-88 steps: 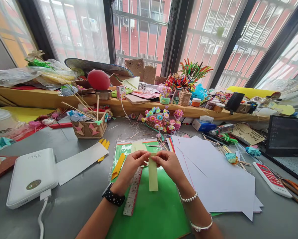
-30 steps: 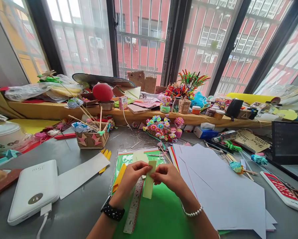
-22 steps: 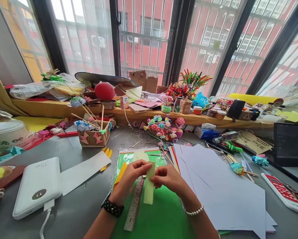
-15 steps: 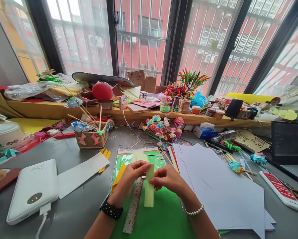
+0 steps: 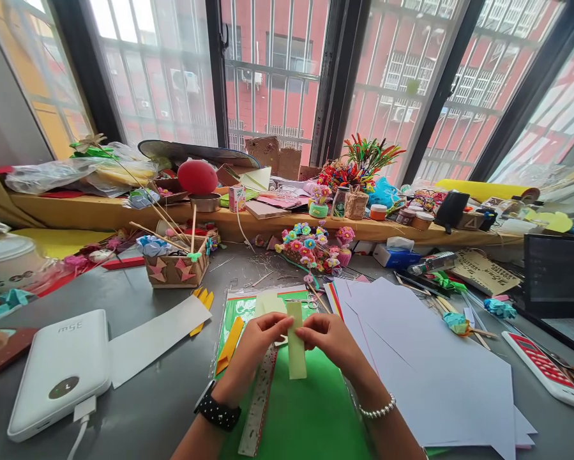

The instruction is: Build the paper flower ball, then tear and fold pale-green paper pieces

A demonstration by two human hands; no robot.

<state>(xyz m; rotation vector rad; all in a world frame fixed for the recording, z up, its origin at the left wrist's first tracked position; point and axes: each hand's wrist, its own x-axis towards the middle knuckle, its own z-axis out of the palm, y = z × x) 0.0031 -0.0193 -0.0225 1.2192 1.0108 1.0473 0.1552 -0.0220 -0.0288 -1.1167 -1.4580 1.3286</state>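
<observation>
A narrow pale-green paper strip (image 5: 297, 354) hangs upright between my two hands. My left hand (image 5: 262, 335) pinches its left edge near the upper part, thumb and fingers closed. From the other side, my right hand (image 5: 327, 338) pinches the right edge at about the same height. Below lies a green sheet in a clear sleeve (image 5: 315, 415). A patterned ruler (image 5: 258, 409) rests on it beside my left wrist. Folded orange paper (image 5: 229, 345) lies left of my left hand. Small scissors (image 5: 310, 301) and a pale paper piece (image 5: 266, 302) are just beyond my hands.
A stack of white paper (image 5: 421, 364) spreads at the right, near a red-and-white calculator (image 5: 545, 364). At the left sit a white power bank (image 5: 61, 377) and a pale strip (image 5: 162, 338). A cardboard box (image 5: 177, 271) and craft flowers (image 5: 315, 246) stand farther back.
Both hands have shifted the paper strip slightly right and up. My right fingers have moved from the strip's front to its right edge.
</observation>
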